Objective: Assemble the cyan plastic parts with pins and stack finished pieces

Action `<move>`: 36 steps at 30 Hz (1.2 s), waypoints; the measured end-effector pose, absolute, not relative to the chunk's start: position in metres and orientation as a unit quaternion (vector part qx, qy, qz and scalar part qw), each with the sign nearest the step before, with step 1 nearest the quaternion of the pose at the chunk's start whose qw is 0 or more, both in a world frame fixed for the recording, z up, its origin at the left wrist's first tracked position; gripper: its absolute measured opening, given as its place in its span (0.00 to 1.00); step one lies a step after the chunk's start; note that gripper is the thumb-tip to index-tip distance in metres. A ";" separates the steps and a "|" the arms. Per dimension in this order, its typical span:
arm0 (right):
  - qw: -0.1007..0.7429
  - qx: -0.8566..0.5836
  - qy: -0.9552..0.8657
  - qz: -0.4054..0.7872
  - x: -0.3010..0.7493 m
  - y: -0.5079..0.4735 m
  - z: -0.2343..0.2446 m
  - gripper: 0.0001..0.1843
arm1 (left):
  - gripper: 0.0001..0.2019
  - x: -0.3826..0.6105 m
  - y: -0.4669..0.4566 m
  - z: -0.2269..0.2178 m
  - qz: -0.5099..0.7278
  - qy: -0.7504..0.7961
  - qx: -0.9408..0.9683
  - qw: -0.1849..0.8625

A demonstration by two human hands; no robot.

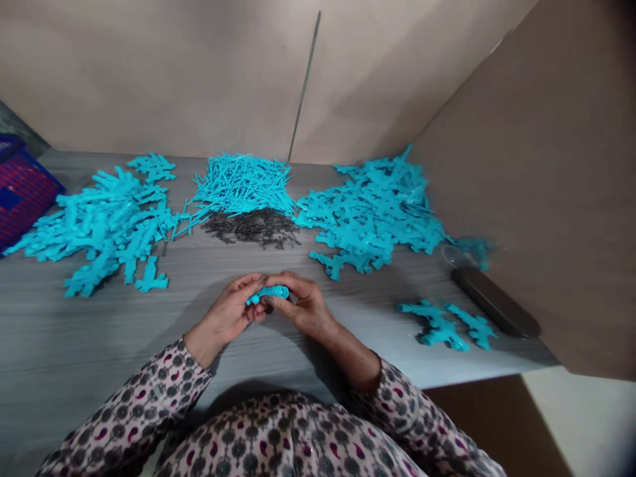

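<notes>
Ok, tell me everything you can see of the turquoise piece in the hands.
The small, elongated turquoise piece looks like smooth, slightly glossy plastic. It has rounded knobs at its left end and a rounded right end with darker, hole-like marks. It lies roughly sideways in the picture, held between the left hand and the right hand, over the grey wood-grained tabletop. Fingers partly cover it, hiding finer detail.
</notes>
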State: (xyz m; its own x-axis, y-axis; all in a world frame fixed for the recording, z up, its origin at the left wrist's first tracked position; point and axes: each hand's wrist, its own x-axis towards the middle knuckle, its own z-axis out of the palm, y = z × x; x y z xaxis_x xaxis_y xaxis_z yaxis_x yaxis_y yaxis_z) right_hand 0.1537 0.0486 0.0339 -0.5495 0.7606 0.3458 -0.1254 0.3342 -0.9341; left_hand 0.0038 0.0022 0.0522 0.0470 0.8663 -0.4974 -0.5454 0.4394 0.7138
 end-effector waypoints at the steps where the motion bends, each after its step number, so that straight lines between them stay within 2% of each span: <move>1: 0.419 -0.232 -0.708 0.519 0.156 0.050 0.035 0.12 | 0.25 0.004 0.002 0.052 0.486 0.481 0.183 0.706; 4: 0.422 -0.271 -0.708 0.497 0.163 0.055 0.041 0.13 | 0.28 -0.003 0.000 0.050 0.450 0.539 0.261 0.662; 6: 0.415 -0.292 -0.692 0.513 0.169 0.058 0.044 0.17 | 0.28 -0.008 0.000 0.049 0.470 0.589 0.341 0.562; 8: 0.380 -0.286 -0.668 0.572 0.172 0.060 0.045 0.20 | 0.22 -0.012 -0.001 0.050 0.502 0.613 0.415 0.447; 10: 0.314 -0.254 -0.638 0.656 0.174 0.060 0.045 0.22 | 0.16 -0.013 -0.002 0.053 0.524 0.605 0.460 0.384; 12: 0.249 -0.215 -0.610 0.721 0.174 0.059 0.043 0.22 | 0.14 -0.011 -0.003 0.056 0.529 0.582 0.472 0.398; 14: 0.210 -0.194 -0.591 0.754 0.174 0.058 0.041 0.21 | 0.15 -0.009 -0.003 0.059 0.526 0.551 0.456 0.460; 18: 0.212 -0.188 -0.535 0.796 0.171 0.057 0.036 0.21 | 0.18 -0.009 -0.004 0.062 0.518 0.484 0.428 0.560; 22: 0.167 -0.192 -0.443 0.860 0.167 0.055 0.035 0.23 | 0.18 -0.011 -0.005 0.066 0.502 0.450 0.444 0.590; 28: 0.124 -0.199 -0.395 0.888 0.167 0.056 0.037 0.19 | 0.17 -0.016 -0.004 0.066 0.493 0.462 0.449 0.585; 30: 0.152 -0.221 -0.432 0.861 0.173 0.063 0.037 0.18 | 0.18 -0.016 -0.003 0.065 0.518 0.479 0.421 0.571; 33: 0.249 -0.256 -0.525 0.772 0.186 0.072 0.041 0.15 | 0.20 -0.015 -0.001 0.063 0.573 0.488 0.343 0.562; 36: 0.279 -0.253 -0.637 0.673 0.189 0.069 0.046 0.25 | 0.21 -0.010 -0.001 0.063 0.592 0.485 0.280 0.579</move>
